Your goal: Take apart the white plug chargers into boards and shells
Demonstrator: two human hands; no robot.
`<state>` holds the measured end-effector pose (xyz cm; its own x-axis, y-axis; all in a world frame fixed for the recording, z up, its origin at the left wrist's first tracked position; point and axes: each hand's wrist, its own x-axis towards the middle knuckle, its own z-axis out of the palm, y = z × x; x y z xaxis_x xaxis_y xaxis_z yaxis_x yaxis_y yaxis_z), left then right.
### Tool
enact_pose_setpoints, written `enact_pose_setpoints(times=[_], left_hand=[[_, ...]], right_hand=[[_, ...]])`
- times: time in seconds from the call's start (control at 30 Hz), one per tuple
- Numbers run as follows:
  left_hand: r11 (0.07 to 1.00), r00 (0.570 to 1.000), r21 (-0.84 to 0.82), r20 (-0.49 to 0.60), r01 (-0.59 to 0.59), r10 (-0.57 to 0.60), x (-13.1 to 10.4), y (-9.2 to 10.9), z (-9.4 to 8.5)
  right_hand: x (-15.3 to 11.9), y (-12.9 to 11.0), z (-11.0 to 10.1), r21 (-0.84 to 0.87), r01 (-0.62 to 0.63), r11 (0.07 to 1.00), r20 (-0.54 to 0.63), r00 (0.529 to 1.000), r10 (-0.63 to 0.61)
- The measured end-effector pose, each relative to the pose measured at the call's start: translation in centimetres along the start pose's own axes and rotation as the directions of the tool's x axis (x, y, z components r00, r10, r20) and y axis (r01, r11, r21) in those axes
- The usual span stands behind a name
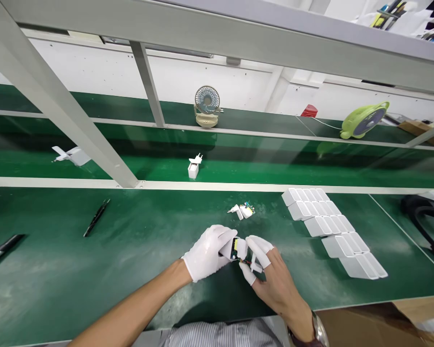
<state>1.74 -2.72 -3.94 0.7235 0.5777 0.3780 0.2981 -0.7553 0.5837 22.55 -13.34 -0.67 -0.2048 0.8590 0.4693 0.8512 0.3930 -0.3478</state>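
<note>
My left hand (210, 251), in a white glove, is closed on a white plastic housing (226, 249) near the front of the green table. A small circuit board (235, 247) with a yellow part shows at the housing's open side. White finger covers are on some fingers of my right hand (262, 262), which is closed around the board's right side and a small white piece (255, 265) with a red wire. Beyond the hands, another small board with white parts (246, 210) lies on the table.
Rows of white open cases (327, 224) stand at the right. Black tweezers (97, 218) and a dark and silver tool (2, 251) lie left. Behind the white rail (210, 186) sits a white adapter (193, 168). Above are a metal frame (58, 96) and a small fan (207, 103).
</note>
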Motion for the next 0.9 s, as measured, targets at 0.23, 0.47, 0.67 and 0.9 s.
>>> enact_pose_setpoints(times=[0.23,0.47,0.67,0.9], left_hand=[[1.0,1.0,0.004,0.001,0.02,-0.02,0.26,0.41,-0.25],[1.0,1.0,-0.002,-0.01,0.007,-0.007,0.41,0.58,-0.39],[1.0,1.0,0.001,-0.007,0.001,-0.001,0.5,0.59,-0.53],[1.0,1.0,-0.01,-0.018,-0.009,0.009,0.49,0.52,-0.49]], right_hand=[[0.09,-0.21,-0.46,-0.007,0.018,1.0,-0.009,1.0,-0.018],[0.15,-0.34,-0.39,-0.02,0.01,1.0,0.0,1.0,-0.01],[0.33,-0.35,-0.33,-0.028,0.022,0.999,-0.001,1.0,-0.022],[0.27,-0.07,-0.35,-0.02,0.003,1.0,0.035,0.999,-0.003]])
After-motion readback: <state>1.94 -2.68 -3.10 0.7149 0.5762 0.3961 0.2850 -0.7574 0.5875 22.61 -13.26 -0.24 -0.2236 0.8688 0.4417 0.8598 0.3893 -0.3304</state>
